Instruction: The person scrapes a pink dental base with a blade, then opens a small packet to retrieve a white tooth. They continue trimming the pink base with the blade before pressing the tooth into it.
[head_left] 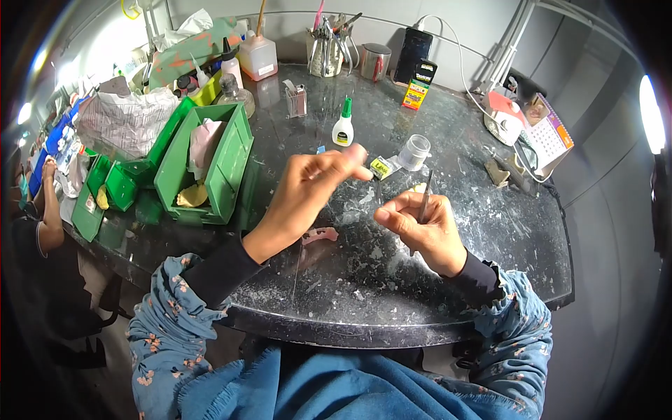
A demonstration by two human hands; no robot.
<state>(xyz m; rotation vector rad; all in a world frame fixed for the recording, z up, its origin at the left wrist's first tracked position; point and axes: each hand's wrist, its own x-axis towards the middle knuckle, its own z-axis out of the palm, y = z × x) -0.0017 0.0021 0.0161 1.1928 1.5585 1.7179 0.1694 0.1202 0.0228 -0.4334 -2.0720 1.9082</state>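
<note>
Bench (378, 301) is flecked with white; on it a pink piece (322, 235) is seen lying between the left hand (308, 183) and the right hand (435, 225), nearer the left. A slim metal tool (427, 192) is gripped, slightly tilted, in the right. The left is raised, fingers curled; whether anything is pinched cannot be told, owing to blur. Beyond, a yellow packet (380, 168), clear jar (414, 154) and green-capped bottle (343, 131) are set out.
</note>
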